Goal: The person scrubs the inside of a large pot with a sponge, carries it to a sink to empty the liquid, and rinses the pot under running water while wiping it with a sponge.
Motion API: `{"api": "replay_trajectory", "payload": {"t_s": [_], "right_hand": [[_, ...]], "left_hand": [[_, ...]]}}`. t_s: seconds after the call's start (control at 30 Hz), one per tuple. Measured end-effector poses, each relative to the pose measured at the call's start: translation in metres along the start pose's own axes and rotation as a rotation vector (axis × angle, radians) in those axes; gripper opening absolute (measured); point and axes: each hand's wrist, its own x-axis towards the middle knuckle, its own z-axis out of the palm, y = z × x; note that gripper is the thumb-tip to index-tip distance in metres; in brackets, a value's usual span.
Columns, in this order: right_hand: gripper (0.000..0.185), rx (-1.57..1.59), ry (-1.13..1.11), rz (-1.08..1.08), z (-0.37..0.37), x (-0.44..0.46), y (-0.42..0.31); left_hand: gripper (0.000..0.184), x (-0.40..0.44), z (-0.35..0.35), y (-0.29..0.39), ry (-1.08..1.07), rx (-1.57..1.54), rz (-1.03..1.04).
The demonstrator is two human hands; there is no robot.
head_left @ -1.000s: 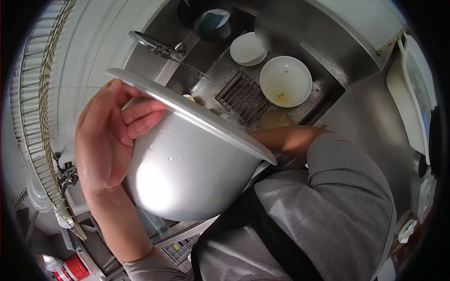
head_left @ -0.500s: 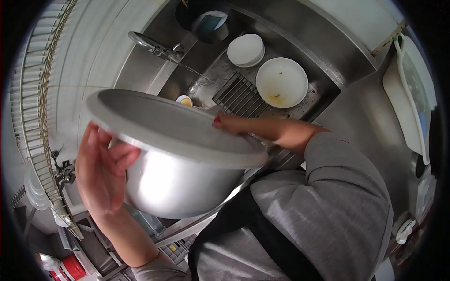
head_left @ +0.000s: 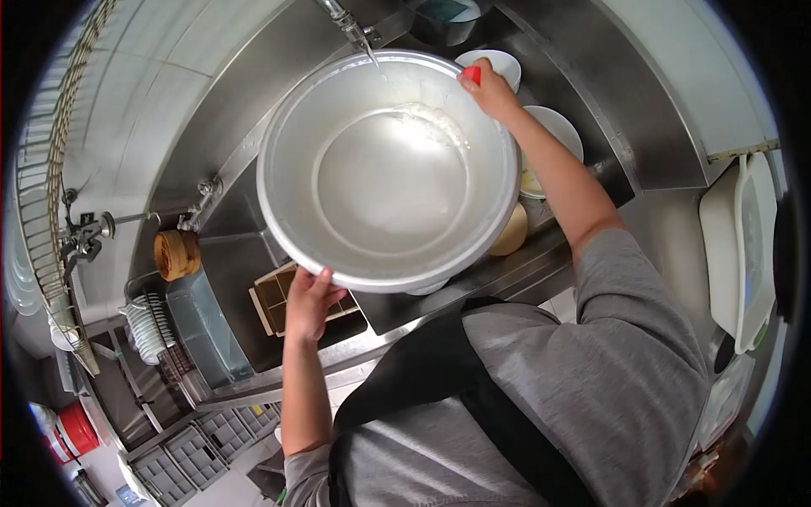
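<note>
A large metal basin [head_left: 393,182] is held level over the sink, with a little water and some foam inside. Water runs into it from the faucet [head_left: 346,24] at the top. My left hand [head_left: 311,302] grips the near-left rim, thumb on top. At the far-right rim my right hand [head_left: 492,89] is closed round the edge, and something red [head_left: 471,75] shows at its fingers. Partly behind the basin and my right arm are a white bowl [head_left: 500,66] and a larger white dish [head_left: 553,135].
On the left are a divided brown box [head_left: 274,300], a clear bin [head_left: 207,321], bamboo steamers [head_left: 176,254], stacked white dishes [head_left: 145,329] and a wire rack [head_left: 38,169]. White tubs [head_left: 743,253] stand at the right. A round yellowish item [head_left: 512,232] lies beside the basin.
The basin has turned from a steep tilt to level, opening upward, and moved up under the faucet. My right hand has come out from behind it onto the far rim; the view has shifted.
</note>
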Motion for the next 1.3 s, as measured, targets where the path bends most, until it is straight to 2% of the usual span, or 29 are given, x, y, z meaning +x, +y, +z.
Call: {"api": "replay_trajectory", "payload": {"t_s": [0.1, 0.33, 0.5, 0.63, 0.7, 0.73, 0.77, 0.8, 0.83, 0.87, 0.9, 0.97, 1.0, 1.07, 1.1, 1.17, 1.23, 1.3], "right_hand": [[0.047, -0.052, -0.004, -0.04, -0.008, 0.01, 0.001], [0.047, -0.124, 0.027, -0.13, 0.015, 0.032, 0.027], [0.049, -0.083, 0.071, -0.127, 0.036, 0.04, 0.039], [0.051, 0.0, 0.114, -0.042, 0.053, 0.034, 0.037], [0.049, -0.385, 0.591, -0.331, 0.064, 0.016, 0.021], [0.047, -0.374, 0.58, -0.343, 0.069, 0.007, 0.011], [0.047, -0.345, 0.523, -0.449, 0.082, 0.001, 0.011], [0.044, -0.18, 0.236, -0.446, 0.1, -0.004, 0.02], [0.042, -0.093, 0.142, -0.446, 0.123, -0.023, 0.019], [0.037, -0.077, -0.128, -0.416, 0.13, -0.039, 0.02], [0.037, -0.076, -0.129, -0.414, 0.139, -0.043, 0.028], [0.027, -0.058, -0.117, -0.057, 0.156, -0.052, 0.045], [0.027, -0.058, -0.114, -0.05, 0.167, -0.06, 0.053], [0.016, 0.163, -0.256, -0.308, 0.195, -0.083, 0.054], [0.015, 0.061, -0.367, -0.407, 0.197, -0.101, 0.04], [0.012, 0.148, -0.392, -0.296, 0.202, -0.103, 0.037], [0.014, 0.316, -0.193, 0.042, 0.189, -0.073, 0.034], [0.019, 0.036, -0.134, -0.006, 0.19, -0.07, 0.045]], "left_hand": [[0.025, 0.017, 0.011, -0.026, -0.055, -0.063, -0.031], [0.023, 0.031, 0.036, -0.063, -0.016, -0.149, -0.112], [0.027, 0.038, 0.047, -0.082, 0.008, -0.191, -0.161], [0.032, 0.04, 0.056, -0.086, 0.018, -0.195, -0.198], [0.035, 0.042, 0.059, -0.089, -0.003, -0.28, -0.21], [0.039, 0.042, 0.06, -0.089, 0.013, -0.297, -0.183], [0.039, 0.04, 0.063, -0.087, 0.016, -0.301, -0.189], [0.039, 0.039, 0.067, -0.084, 0.054, -0.263, -0.182], [0.039, 0.039, 0.068, -0.084, 0.093, -0.224, -0.175], [0.039, 0.039, 0.069, -0.085, 0.095, -0.225, -0.176], [0.039, 0.039, 0.069, -0.086, 0.086, -0.233, -0.173], [0.04, 0.04, 0.068, -0.088, 0.07, -0.236, -0.17], [0.04, 0.041, 0.068, -0.09, 0.066, -0.242, -0.169], [0.04, 0.042, 0.066, -0.091, 0.057, -0.235, -0.172], [0.039, 0.042, 0.067, -0.089, 0.052, -0.23, -0.167], [0.039, 0.04, 0.067, -0.087, 0.053, -0.225, -0.167], [0.038, 0.04, 0.068, -0.086, 0.058, -0.218, -0.158], [0.038, 0.037, 0.068, -0.087, 0.063, -0.217, -0.158]]}}
